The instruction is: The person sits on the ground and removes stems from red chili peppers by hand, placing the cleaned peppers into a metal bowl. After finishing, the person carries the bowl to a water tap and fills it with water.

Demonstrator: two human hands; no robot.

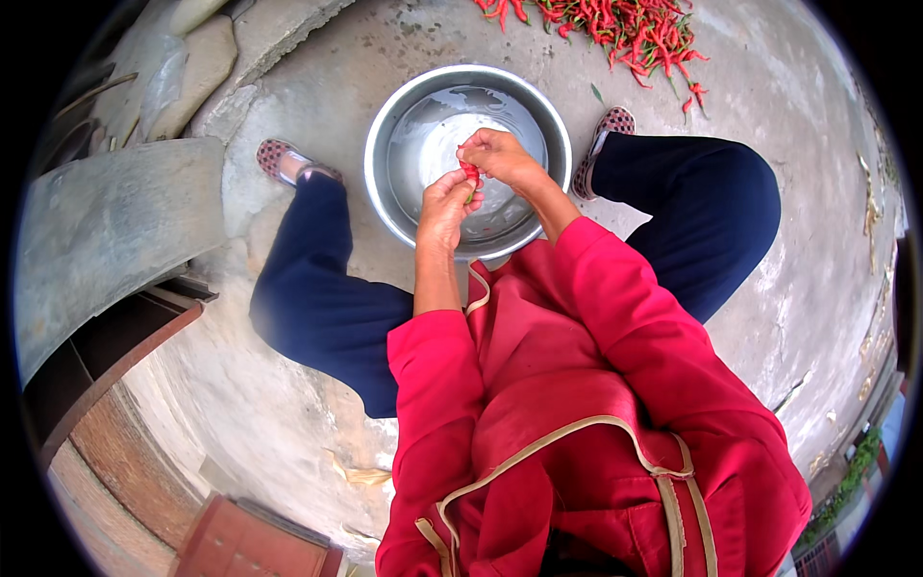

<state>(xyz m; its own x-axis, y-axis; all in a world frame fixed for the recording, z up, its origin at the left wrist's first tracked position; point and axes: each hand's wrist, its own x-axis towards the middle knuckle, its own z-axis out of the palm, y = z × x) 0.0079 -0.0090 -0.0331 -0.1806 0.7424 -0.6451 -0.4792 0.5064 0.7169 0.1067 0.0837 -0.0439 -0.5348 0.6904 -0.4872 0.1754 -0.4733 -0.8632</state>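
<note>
Between my two hands is a red chili pepper (469, 172) with a bit of green at its lower end. My left hand (447, 204) grips the pepper near that green end. The fingertips of my right hand (502, 156) pinch its upper part. Both hands are above a round metal basin (374, 155) that stands on the ground between my feet. Shallow water (425, 115) covers the basin's bottom and reflects light. A small red speck shows low in the basin.
A heap of red chili peppers (620, 29) lies on the concrete ground (750, 94) beyond the basin, to the right. Stone slabs (122, 195) and a large rock (198, 79) stand at left. A reddish-brown wooden piece (249, 541) is at the lower left.
</note>
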